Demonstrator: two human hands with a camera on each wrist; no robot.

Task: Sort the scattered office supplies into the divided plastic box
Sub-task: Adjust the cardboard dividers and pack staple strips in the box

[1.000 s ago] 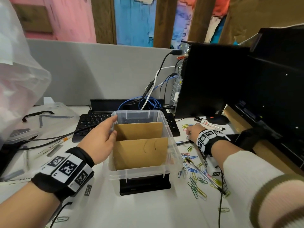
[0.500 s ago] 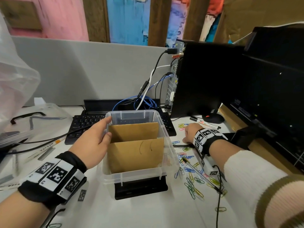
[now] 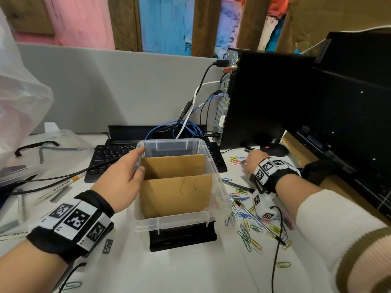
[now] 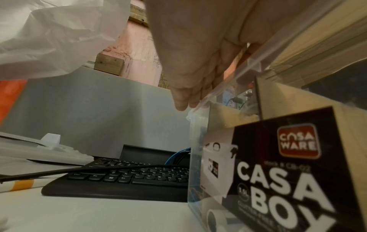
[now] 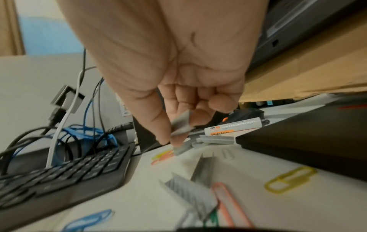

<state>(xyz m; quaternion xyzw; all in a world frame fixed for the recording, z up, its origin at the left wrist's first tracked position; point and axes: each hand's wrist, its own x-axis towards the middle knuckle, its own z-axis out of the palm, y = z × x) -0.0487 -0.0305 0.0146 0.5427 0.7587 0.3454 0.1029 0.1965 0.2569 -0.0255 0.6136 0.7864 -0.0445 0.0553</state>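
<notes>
A clear plastic box (image 3: pixel 220 188) with cardboard dividers (image 3: pixel 175 166) stands mid-desk on a black base. My left hand (image 3: pixel 124 178) holds its left rim, thumb over the edge and fingers (image 4: pixel 186 98) flat along the outer wall. To the box's right, my right hand (image 3: pixel 251 160) is down on the desk among grey staple strips. In the right wrist view its thumb and fingers (image 5: pixel 164 131) pinch a staple strip (image 5: pixel 181 124), with more staple strips (image 5: pixel 214 139) lying just beyond. Coloured paper clips (image 3: pixel 247 233) and a pen (image 3: pixel 259 222) lie scattered on the right.
A black keyboard (image 3: pixel 110 157) and tangled cables (image 3: pixel 182 130) lie behind the box. A computer tower (image 3: pixel 260 98) and a monitor (image 3: pixel 355 115) crowd the right side. A white marker (image 5: pixel 232 128) and a mouse (image 3: pixel 275 149) sit past my right hand. Plastic bags (image 3: pixel 19 98) fill the left.
My right hand has slid farther back and right, away from the pen, onto the staple strips and pinched one. My left hand stays on the box rim.
</notes>
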